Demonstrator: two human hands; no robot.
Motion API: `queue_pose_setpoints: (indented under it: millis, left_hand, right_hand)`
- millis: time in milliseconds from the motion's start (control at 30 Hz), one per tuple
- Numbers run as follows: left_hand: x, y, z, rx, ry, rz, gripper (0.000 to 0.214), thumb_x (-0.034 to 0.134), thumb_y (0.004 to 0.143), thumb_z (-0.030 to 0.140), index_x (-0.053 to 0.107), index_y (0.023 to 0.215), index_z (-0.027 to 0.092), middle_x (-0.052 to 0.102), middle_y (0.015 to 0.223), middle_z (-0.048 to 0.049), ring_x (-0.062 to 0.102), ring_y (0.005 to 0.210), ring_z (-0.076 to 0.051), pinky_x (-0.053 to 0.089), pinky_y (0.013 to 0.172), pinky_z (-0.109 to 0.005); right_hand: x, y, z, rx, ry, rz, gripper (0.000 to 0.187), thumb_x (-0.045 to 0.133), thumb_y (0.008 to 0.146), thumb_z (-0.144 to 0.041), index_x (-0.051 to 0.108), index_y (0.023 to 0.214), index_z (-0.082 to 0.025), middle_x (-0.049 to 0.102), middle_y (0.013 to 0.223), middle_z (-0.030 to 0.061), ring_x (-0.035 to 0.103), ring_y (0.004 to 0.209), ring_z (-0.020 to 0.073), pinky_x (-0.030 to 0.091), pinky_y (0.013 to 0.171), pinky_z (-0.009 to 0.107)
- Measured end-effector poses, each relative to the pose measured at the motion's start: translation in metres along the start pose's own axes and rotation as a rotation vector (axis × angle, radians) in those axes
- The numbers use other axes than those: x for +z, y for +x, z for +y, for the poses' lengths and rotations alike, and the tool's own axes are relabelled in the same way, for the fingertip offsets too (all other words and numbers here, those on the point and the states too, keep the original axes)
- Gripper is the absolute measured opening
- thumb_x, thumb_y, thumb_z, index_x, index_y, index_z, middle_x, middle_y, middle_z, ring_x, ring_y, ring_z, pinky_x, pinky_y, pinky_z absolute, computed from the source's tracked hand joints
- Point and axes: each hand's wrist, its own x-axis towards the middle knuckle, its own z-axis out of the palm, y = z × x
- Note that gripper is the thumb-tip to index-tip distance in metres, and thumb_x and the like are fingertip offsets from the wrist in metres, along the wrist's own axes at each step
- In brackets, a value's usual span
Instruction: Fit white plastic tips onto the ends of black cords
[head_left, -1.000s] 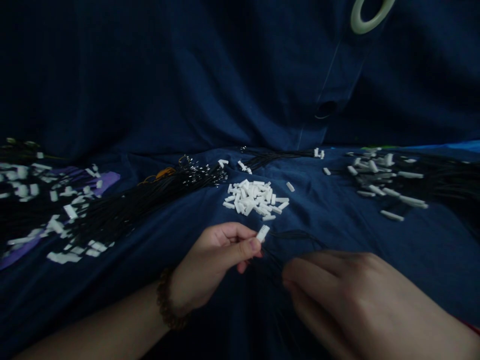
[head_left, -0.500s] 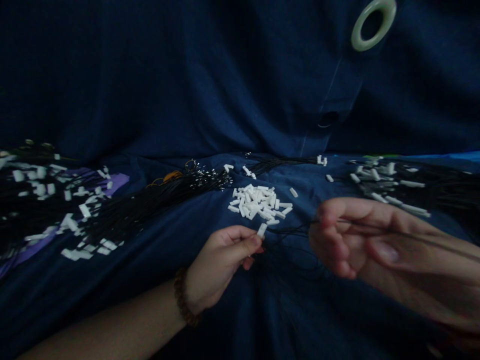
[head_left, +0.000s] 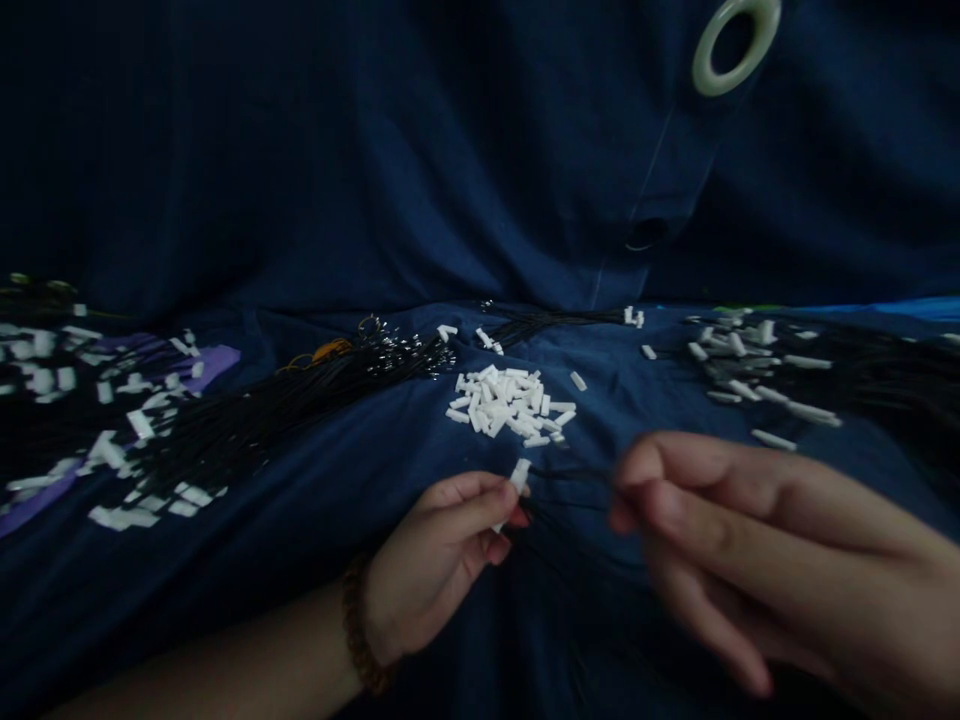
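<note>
Between thumb and fingers, my left hand (head_left: 457, 540) pinches a white plastic connector (head_left: 520, 474) upright, low in the middle of the head view. Black wires (head_left: 574, 474) run from near the connector toward the right. My right hand (head_left: 757, 540) has its thumb and forefinger closed on a black wire, while its lower fingers hang loose. Blur and dim light hide where the wire ends lie. Just beyond my left hand is a heap of loose white connectors (head_left: 502, 398) on the dark blue cloth (head_left: 420, 430).
Black wire bundles with white connectors lie at the left (head_left: 45, 370) and right (head_left: 739, 345). Another black bundle (head_left: 322, 375) has shiny metal terminals and an orange tie (head_left: 331, 350). Blue cloth with a pale ring (head_left: 772, 25) rises behind.
My right hand has turned over and closed its thumb and forefinger on the wire near the connector. My left hand still holds the connector. The view has shifted slightly.
</note>
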Motion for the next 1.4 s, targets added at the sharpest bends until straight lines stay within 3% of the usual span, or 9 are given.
queue_pose_setpoints:
  millis: [133,233,467,767,1067,1233,1400]
  left_hand:
    - [0.001,-0.002,0.0,-0.006,-0.088,-0.022,0.005,0.061,0.069,0.009,0.064,0.07,0.014,0.059,0.068,-0.0005,0.053,0.065,-0.008,0.036,0.056,-0.018]
    - [0.001,-0.003,-0.001,-0.017,-0.111,-0.019,0.006,0.061,0.07,0.01,0.065,0.072,0.013,0.06,0.072,-0.0012,0.054,0.065,-0.008,0.036,0.055,-0.017]
    - [0.001,-0.003,-0.001,0.004,-0.124,-0.019,0.004,0.061,0.072,0.014,0.065,0.073,0.014,0.061,0.074,-0.0012,0.054,0.065,-0.007,0.037,0.056,-0.017]
    - [0.001,-0.005,0.001,-0.005,-0.131,0.018,0.006,0.064,0.071,0.018,0.067,0.075,0.014,0.062,0.068,-0.0009,0.055,0.062,-0.006,0.036,0.053,-0.015]
    - [0.001,-0.003,0.002,-0.006,-0.132,0.021,0.007,0.064,0.071,0.018,0.067,0.075,0.013,0.061,0.068,-0.001,0.054,0.062,-0.006,0.037,0.054,-0.015]
    - [0.001,-0.003,0.002,-0.017,-0.13,0.017,0.007,0.063,0.072,0.018,0.067,0.075,0.013,0.061,0.067,-0.0008,0.054,0.061,-0.006,0.037,0.053,-0.014]
    - [0.0,-0.004,0.001,-0.008,-0.121,0.021,0.007,0.063,0.072,0.018,0.067,0.075,0.013,0.061,0.068,-0.0004,0.054,0.062,-0.006,0.037,0.053,-0.015]
  right_hand:
    - [0.017,0.008,-0.004,-0.144,-0.305,0.03,0.019,0.041,0.086,-0.024,0.05,0.071,-0.017,0.051,0.058,-0.0027,0.046,0.051,0.007,0.035,0.045,0.016]
    - [0.018,0.012,0.003,-0.181,-0.452,0.076,0.012,0.04,0.087,-0.019,0.05,0.08,-0.019,0.056,0.067,-0.0035,0.051,0.058,0.0078,0.037,0.051,0.017]
    - [0.015,0.007,0.01,-0.261,-0.54,0.12,0.013,0.043,0.087,-0.026,0.054,0.082,-0.021,0.059,0.067,-0.0027,0.054,0.055,0.009,0.039,0.05,0.018]
    - [0.022,0.011,0.013,-0.38,-0.725,0.332,0.03,0.042,0.086,-0.036,0.059,0.071,-0.016,0.053,0.052,0.0011,0.053,0.051,0.0117,0.041,0.047,0.018]
    - [0.023,0.01,0.016,-0.399,-0.76,0.337,0.031,0.041,0.087,-0.035,0.055,0.066,-0.016,0.05,0.051,0.0003,0.051,0.049,0.0108,0.038,0.046,0.018]
    - [0.019,0.008,0.016,-0.378,-0.703,0.208,0.023,0.042,0.087,-0.024,0.05,0.067,-0.017,0.05,0.056,-0.002,0.049,0.05,0.0086,0.033,0.046,0.019]
    - [0.018,0.007,0.016,-0.386,-0.672,0.194,0.018,0.042,0.086,-0.02,0.048,0.069,-0.018,0.051,0.058,-0.0037,0.049,0.052,0.0075,0.031,0.048,0.02]
